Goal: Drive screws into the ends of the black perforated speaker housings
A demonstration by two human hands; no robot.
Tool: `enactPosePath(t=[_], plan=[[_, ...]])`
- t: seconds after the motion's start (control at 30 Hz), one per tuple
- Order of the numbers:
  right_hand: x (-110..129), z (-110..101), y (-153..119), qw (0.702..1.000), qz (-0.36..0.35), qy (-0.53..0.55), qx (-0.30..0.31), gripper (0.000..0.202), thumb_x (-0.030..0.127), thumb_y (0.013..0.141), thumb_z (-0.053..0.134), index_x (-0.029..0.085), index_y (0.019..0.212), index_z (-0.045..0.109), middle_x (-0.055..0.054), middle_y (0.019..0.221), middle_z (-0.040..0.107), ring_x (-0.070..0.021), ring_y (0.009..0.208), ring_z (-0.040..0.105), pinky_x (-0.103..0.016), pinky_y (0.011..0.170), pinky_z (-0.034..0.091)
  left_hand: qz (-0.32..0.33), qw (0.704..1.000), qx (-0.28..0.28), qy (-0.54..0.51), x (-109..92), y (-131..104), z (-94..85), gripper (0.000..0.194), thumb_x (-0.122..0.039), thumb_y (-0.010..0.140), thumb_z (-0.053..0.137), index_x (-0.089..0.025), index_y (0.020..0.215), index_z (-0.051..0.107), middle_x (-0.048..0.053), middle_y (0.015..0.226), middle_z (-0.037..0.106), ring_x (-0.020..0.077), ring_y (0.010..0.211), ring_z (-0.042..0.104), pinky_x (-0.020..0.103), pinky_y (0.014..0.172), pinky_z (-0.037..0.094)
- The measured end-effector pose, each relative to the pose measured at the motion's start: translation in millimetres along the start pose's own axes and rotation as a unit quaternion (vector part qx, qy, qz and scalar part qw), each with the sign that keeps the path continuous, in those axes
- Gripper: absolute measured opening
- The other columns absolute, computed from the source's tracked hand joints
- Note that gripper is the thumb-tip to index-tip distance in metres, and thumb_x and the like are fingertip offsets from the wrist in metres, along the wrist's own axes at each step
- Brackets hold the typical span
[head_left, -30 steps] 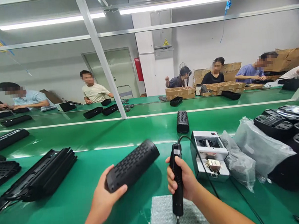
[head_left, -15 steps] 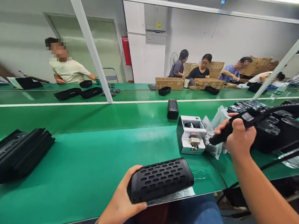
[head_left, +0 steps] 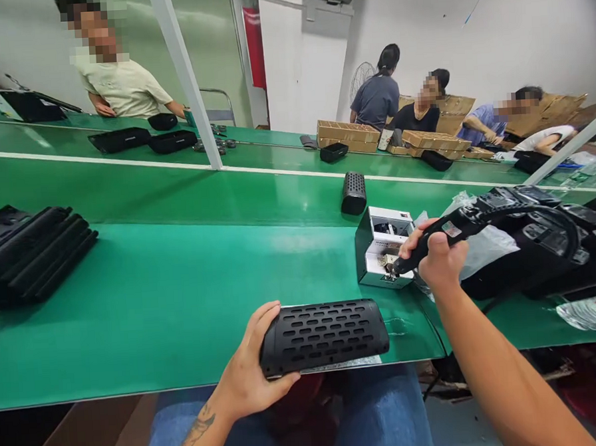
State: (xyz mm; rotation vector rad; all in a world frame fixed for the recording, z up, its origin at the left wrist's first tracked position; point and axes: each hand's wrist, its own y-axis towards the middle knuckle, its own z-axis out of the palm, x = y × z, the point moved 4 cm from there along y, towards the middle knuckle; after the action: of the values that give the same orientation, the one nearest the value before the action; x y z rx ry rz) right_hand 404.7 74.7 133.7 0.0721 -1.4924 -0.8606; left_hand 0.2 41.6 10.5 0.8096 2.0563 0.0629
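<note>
Head view, left hand (head_left: 253, 368): wraps the left end of a black slotted case (head_left: 326, 336), at the near edge of the bench (head_left: 172, 309).
Head view, right hand (head_left: 440, 259): grips a black corded screwdriver (head_left: 429, 243), tip end at the front of the small white machine (head_left: 386, 245).
Far side: another slotted case (head_left: 353, 193) lies beyond the machine.
Left side: stacked black parts (head_left: 35, 260) rest on the bench.
</note>
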Motion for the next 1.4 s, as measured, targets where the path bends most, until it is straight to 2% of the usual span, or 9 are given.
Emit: enactPosePath(t=[0.13,0.23,0.33,0.4,0.5,0.57,0.77,1.13,1.4], plan=[[19,-1,-9,1.0,-0.008,0.012,0.007,0.045,0.06,0.091,0.076,0.019,0.106,0.064,0.002,0.065,0.064,-0.0165,0.046,0.06,-0.03,0.048,0.051,0.023,1.0,-0.007,0.006,-2,0,-1.2,0.103,-0.03,0.079,0.086,-0.026,0.166,0.029,0.022,0.163,0.04,0.0424,0.153,0.046,0.065,0.125,0.044],[51,-3,-20,0.999,-0.003,0.031,0.02,0.049,0.065,0.089,0.076,0.022,0.11,0.066,0.001,0.067,0.065,-0.0188,0.05,0.063,-0.034,0.052,0.055,0.042,0.999,-0.011,0.011,-5,1,-2.7,0.104,-0.033,0.08,0.087,-0.026,0.165,0.03,0.021,0.16,0.042,0.0414,0.15,0.048,0.064,0.125,0.044],[95,2,-41,0.993,0.001,0.081,0.088,0.051,0.07,0.088,0.073,0.025,0.113,0.071,-0.001,0.067,0.066,-0.0215,0.049,0.062,-0.039,0.05,0.056,0.05,0.999,-0.015,0.013,-8,3,-3.2,0.104,-0.035,0.079,0.088,-0.027,0.165,0.03,0.02,0.159,0.044,0.0415,0.149,0.049,0.064,0.124,0.045],[118,9,-60,0.984,0.031,0.107,0.139,0.046,0.065,0.092,0.07,0.027,0.118,0.073,-0.003,0.07,0.067,-0.0225,0.05,0.063,-0.043,0.052,0.058,0.05,0.998,-0.017,0.013,-8,4,-3.2,0.104,-0.036,0.079,0.088,-0.026,0.165,0.031,0.02,0.159,0.045,0.0416,0.149,0.049,0.064,0.124,0.046],[133,18,-86,0.981,0.079,0.103,0.145,0.051,0.074,0.09,0.071,0.032,0.12,0.074,-0.001,0.07,0.065,-0.0208,0.05,0.061,-0.042,0.053,0.057,0.047,0.999,-0.016,0.011,-8,4,-2.6,0.104,-0.037,0.079,0.089,-0.025,0.165,0.031,0.021,0.16,0.044,0.0415,0.149,0.049,0.063,0.125,0.045],[131,24,-97,0.98,0.091,0.102,0.142,0.056,0.081,0.086,0.071,0.035,0.117,0.075,-0.001,0.068,0.065,-0.0208,0.049,0.061,-0.041,0.051,0.056,0.046,0.999,-0.015,0.008,-9,3,-2.1,0.105,-0.036,0.079,0.089,-0.025,0.166,0.031,0.021,0.16,0.043,0.0416,0.15,0.049,0.063,0.125,0.045],[112,38,-105,0.978,0.099,0.111,0.145,0.05,0.075,0.085,0.075,0.032,0.111,0.074,-0.002,0.067,0.066,-0.0229,0.048,0.062,-0.041,0.052,0.054,0.044,0.999,-0.013,-0.001,-9,3,-1.4,0.107,-0.034,0.077,0.09,-0.025,0.165,0.032,0.021,0.161,0.042,0.0422,0.151,0.047,0.063,0.125,0.044],[98,46,-98,0.973,0.121,0.133,0.147,0.047,0.07,0.083,0.082,0.027,0.099,0.072,0.0,0.066,0.066,-0.0195,0.045,0.061,-0.038,0.05,0.055,0.042,0.999,-0.007,-0.009,-10,4,-2.1,0.106,-0.035,0.076,0.09,-0.025,0.164,0.031,0.022,0.158,0.043,0.0435,0.148,0.05,0.064,0.123,0.046],[86,46,-111,0.955,0.15,0.173,0.187,0.041,0.064,0.086,0.082,0.029,0.102,0.069,0.002,0.069,0.064,-0.0156,0.051,0.061,-0.033,0.057,0.053,0.019,0.999,-0.011,0.035,0,-3,0.6,0.1,-0.039,0.08,0.084,-0.027,0.165,0.032,0.022,0.163,0.043,0.0443,0.148,0.053,0.059,0.116,0.055]])
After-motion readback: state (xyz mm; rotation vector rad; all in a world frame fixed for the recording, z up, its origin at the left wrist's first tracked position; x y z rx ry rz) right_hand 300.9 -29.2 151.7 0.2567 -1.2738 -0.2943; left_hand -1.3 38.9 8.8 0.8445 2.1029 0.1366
